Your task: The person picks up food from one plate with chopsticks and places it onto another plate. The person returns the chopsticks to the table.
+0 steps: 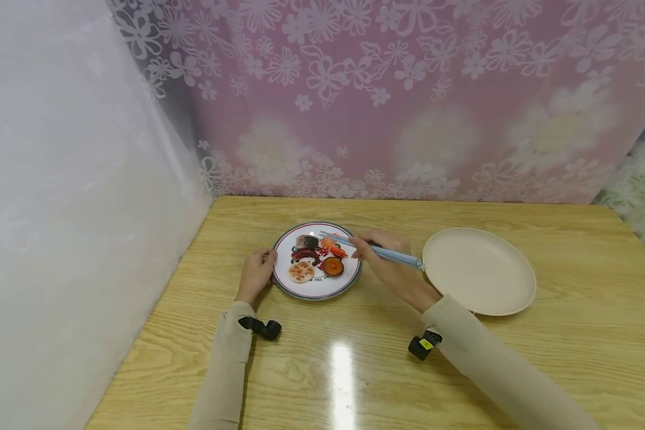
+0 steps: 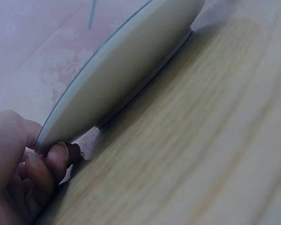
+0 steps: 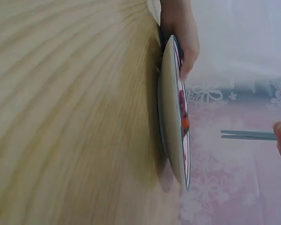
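My left hand (image 1: 257, 275) grips the left rim of a white plate (image 1: 314, 291), thumb on top and fingers curled beneath, as the left wrist view shows. On the plate lie a lotus root slice (image 1: 301, 272), a shrimp (image 1: 334, 247), a brown mushroom-like round piece (image 1: 333, 266), a dark red curved piece (image 1: 305, 256) and a dark-edged piece (image 1: 307, 241). My right hand (image 1: 389, 263) holds a pair of light blue chopsticks (image 1: 395, 255) above the plate's right side. In the right wrist view the chopstick tips (image 3: 225, 134) are apart from the plate, with nothing between them.
A large cream oval plate (image 1: 478, 272) stands to the right, beside my right forearm. The wooden table (image 1: 295, 370) ends at a pink flowered curtain (image 1: 355, 119) at the back. White sheeting (image 1: 86, 209) hangs along the left.
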